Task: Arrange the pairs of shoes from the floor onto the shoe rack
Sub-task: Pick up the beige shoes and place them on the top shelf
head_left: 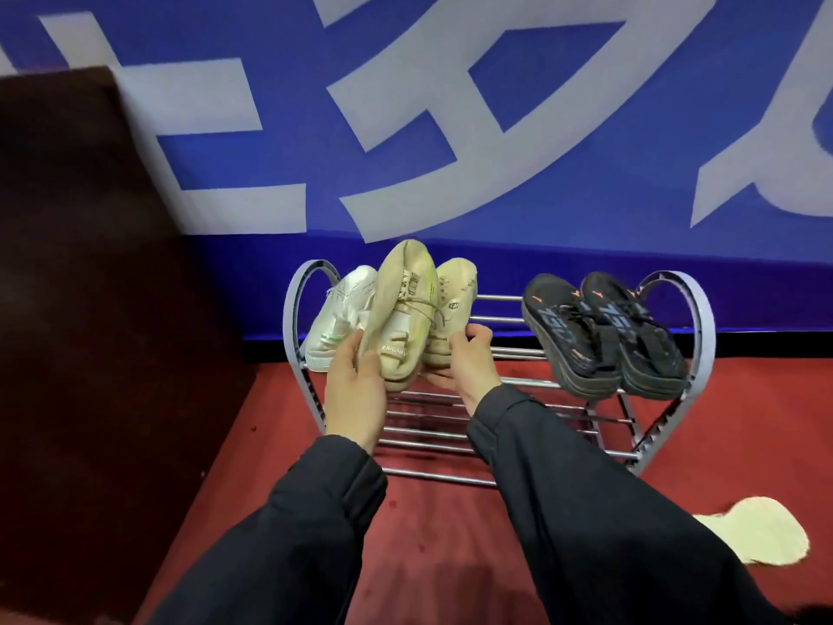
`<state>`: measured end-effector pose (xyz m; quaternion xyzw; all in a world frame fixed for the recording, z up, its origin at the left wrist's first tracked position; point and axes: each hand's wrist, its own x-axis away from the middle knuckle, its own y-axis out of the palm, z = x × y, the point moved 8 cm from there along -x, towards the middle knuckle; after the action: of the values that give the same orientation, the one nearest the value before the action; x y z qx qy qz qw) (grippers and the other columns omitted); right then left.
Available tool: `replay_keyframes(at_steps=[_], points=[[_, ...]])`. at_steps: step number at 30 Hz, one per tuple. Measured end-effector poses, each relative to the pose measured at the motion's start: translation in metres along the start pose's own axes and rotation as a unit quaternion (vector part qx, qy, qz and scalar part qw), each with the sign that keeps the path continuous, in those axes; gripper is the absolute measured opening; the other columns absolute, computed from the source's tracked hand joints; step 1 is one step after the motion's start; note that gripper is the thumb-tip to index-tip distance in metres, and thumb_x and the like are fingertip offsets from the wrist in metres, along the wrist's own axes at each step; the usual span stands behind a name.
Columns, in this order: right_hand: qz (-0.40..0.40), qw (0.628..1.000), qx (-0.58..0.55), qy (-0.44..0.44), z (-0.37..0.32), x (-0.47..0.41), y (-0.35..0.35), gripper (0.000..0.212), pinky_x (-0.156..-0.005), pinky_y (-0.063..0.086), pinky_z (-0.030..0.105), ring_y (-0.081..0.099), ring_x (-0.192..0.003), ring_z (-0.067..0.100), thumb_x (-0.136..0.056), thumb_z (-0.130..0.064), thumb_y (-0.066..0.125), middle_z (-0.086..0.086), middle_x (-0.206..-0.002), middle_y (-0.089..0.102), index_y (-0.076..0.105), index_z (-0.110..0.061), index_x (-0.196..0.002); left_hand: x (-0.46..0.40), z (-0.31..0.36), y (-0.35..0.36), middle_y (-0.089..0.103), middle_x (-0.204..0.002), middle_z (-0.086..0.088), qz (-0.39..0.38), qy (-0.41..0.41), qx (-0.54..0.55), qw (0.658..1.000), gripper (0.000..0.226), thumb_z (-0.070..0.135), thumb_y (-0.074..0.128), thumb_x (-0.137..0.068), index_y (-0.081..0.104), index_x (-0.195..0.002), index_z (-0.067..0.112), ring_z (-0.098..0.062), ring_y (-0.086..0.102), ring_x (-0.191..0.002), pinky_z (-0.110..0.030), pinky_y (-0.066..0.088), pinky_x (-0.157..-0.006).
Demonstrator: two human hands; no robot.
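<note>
Gripping beige shoe (403,318) between left hand (356,390), right hand (469,365).

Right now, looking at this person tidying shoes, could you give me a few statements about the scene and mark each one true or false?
1. A pair of black sandals sits at the right end of the shoe rack. True.
2. The left hand hangs empty. False: it grips the heel of a beige sneaker, tilted toe-up.
3. The right hand holds the heel of a second beige sneaker. True.
4. The floor is green. False: it is red.
5. A white sneaker lies at the rack's left end. True.
6. The person wears short sleeves. False: dark long sleeves cover both arms.
</note>
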<state>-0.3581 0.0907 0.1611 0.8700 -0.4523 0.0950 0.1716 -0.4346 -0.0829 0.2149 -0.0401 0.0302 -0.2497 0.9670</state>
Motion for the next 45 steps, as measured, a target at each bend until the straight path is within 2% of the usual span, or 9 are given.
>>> replay_keyframes(at_steps=[4,9,16,22,27,32,35,38,45], points=[[-0.002,0.984,0.171,-0.052,-0.010,0.001,-0.011,0.031,-0.054,0.059,0.035,0.075,-0.071,0.025,-0.102,-0.030,0.047,0.013,-0.111,0.070,0.041,-0.019,-0.131,0.004,-0.002,0.007,0.069,-0.127,0.006,0.005,-0.015,-0.014,1.000,0.041,0.033,0.047,-0.097,0.060,-0.136,0.024,-0.014,0.063,-0.120,-0.045,0.049,-0.108],[-0.003,0.993,0.114,0.000,-0.007,0.012,-0.046,0.033,-0.069,0.061,0.033,0.071,-0.085,0.023,-0.103,-0.025,0.048,0.005,-0.115,0.062,0.052,-0.012,-0.133,0.014,0.000,0.019,0.067,-0.131,-0.001,-0.009,-0.026,-0.033,0.999,0.050,0.039,0.046,-0.094,0.058,-0.137,0.018,-0.020,0.061,-0.123,-0.048,0.047,-0.110],[0.047,0.988,0.143,-0.027,-0.029,0.027,-0.074,0.022,-0.049,0.050,0.026,0.062,-0.064,0.017,-0.101,-0.024,0.049,0.006,-0.088,0.065,0.060,-0.011,-0.114,0.008,-0.007,0.042,0.073,-0.120,0.001,-0.023,-0.035,0.011,0.999,0.052,0.052,0.052,-0.089,0.063,-0.131,0.023,-0.020,0.068,-0.114,-0.050,0.052,-0.104],[-0.021,0.980,0.186,-0.061,-0.054,0.059,-0.070,0.052,-0.041,0.039,0.024,0.053,-0.043,0.015,-0.097,-0.063,0.042,0.009,-0.096,0.074,0.052,-0.020,-0.124,0.012,-0.004,0.071,0.075,-0.120,0.001,-0.069,-0.033,0.027,0.997,0.041,0.048,0.054,-0.090,0.066,-0.125,0.031,-0.023,0.069,-0.116,-0.056,0.052,-0.103],[-0.077,0.971,0.224,-0.014,-0.040,0.072,-0.071,0.061,-0.038,0.046,0.022,0.058,-0.046,0.015,-0.098,-0.041,0.058,0.004,-0.108,0.060,0.028,-0.031,-0.150,0.023,0.000,0.101,0.068,-0.128,-0.008,-0.132,-0.035,0.017,0.990,0.041,0.033,0.048,-0.101,0.055,-0.140,0.021,-0.024,0.071,-0.105,-0.038,0.059,-0.073],[0.058,0.987,0.138,-0.060,-0.041,0.058,-0.096,0.039,-0.055,0.061,0.036,0.068,-0.059,0.024,-0.104,-0.028,0.044,0.003,-0.104,0.064,0.041,-0.022,-0.143,0.023,-0.011,0.126,0.059,-0.138,-0.007,-0.144,-0.088,0.010,0.986,0.067,0.043,0.051,-0.097,0.030,-0.157,0.022,-0.027,0.067,-0.113,-0.039,0.059,-0.087],[0.109,0.977,0.171,-0.072,-0.036,0.050,-0.102,0.035,-0.066,0.064,0.045,0.074,-0.065,0.029,-0.101,-0.032,0.043,0.002,-0.089,0.067,0.045,-0.025,-0.135,0.026,-0.005,0.126,0.061,-0.135,-0.002,-0.135,-0.046,-0.089,0.986,0.071,0.047,0.054,-0.091,0.036,-0.155,0.020,-0.024,0.062,-0.120,-0.040,0.050,-0.103],[0.174,0.952,0.240,-0.081,-0.032,0.044,-0.107,0.038,-0.080,0.060,0.050,0.073,-0.081,0.031,-0.091,-0.043,0.039,0.002,-0.097,0.072,0.049,-0.037,-0.127,0.031,-0.003,0.129,0.055,-0.130,0.003,-0.159,0.000,-0.157,0.975,0.054,0.026,0.055,-0.100,0.044,-0.150,0.012,-0.013,0.054,-0.118,-0.027,0.040,-0.097],[0.275,0.930,0.222,-0.102,-0.022,0.035,-0.115,0.044,-0.082,0.057,0.052,0.070,-0.090,0.034,-0.087,-0.041,0.029,0.000,-0.103,0.073,0.060,-0.044,-0.118,0.022,-0.015,0.126,0.058,-0.135,-0.009,-0.166,0.000,-0.195,0.967,0.063,0.027,0.051,-0.081,0.051,-0.143,0.016,-0.024,0.064,-0.109,-0.041,0.051,-0.099]])
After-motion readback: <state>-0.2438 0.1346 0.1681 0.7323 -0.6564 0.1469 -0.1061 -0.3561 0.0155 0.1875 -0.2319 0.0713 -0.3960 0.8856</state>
